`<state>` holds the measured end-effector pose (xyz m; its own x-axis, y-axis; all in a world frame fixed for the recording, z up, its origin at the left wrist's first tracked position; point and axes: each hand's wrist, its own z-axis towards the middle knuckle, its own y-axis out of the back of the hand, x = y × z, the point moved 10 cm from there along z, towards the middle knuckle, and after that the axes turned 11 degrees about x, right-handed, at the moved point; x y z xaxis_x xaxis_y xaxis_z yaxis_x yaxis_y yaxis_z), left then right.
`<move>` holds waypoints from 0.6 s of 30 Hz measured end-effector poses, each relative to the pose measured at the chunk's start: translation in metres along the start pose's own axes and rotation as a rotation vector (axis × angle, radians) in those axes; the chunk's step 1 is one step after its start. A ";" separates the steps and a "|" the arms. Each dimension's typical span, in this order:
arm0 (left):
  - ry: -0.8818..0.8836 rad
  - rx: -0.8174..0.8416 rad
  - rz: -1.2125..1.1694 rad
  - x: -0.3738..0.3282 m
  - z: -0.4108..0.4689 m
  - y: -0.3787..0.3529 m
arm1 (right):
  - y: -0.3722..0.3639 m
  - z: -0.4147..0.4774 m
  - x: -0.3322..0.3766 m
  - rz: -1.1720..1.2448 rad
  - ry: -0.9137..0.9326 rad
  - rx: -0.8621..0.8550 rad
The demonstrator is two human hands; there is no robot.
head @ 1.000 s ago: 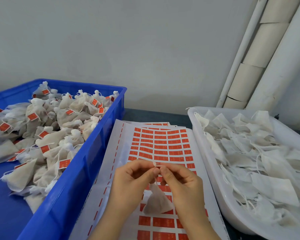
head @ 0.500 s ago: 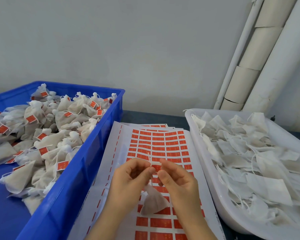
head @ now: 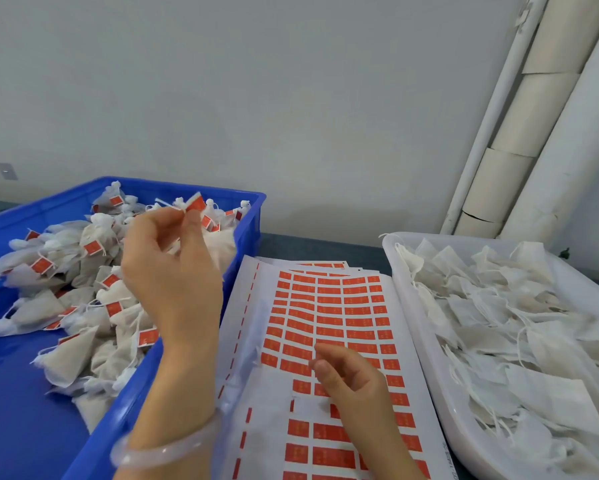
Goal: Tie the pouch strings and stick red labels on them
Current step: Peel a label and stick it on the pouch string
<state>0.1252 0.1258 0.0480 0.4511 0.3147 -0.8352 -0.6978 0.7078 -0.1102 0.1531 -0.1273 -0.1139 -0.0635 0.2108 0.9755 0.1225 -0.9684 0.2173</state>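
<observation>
Two fingers of my left hand [head: 173, 271] pinch the string of a pouch [head: 220, 248] just under its red label [head: 196, 203], holding it up over the crate [head: 118, 410] of tagged pouches [head: 83, 247]. My right hand [head: 351, 379] hovers over the label sheet [head: 325, 317] on the bench [head: 308, 247], fingers loosely curled, holding nothing. Untied pouches [head: 498, 323] fill the tray [head: 403, 289] on my right.

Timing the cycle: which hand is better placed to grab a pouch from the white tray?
Probably the right hand: empty, beside the white tray. The left hand pinches a labelled pouch over the blue crate.
</observation>
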 end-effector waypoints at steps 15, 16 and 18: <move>0.445 0.456 0.803 0.074 0.005 -0.042 | 0.000 0.001 -0.003 0.043 -0.014 0.016; 0.446 0.477 0.808 0.074 0.004 -0.044 | 0.000 0.001 -0.003 0.045 -0.012 0.019; 0.459 0.527 0.831 0.074 0.003 -0.048 | 0.000 0.001 -0.003 0.053 -0.012 0.024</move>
<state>0.1937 0.1166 -0.0070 -0.3799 0.6321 -0.6754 -0.3125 0.5995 0.7369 0.1547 -0.1280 -0.1170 -0.0445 0.1610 0.9859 0.1495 -0.9747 0.1659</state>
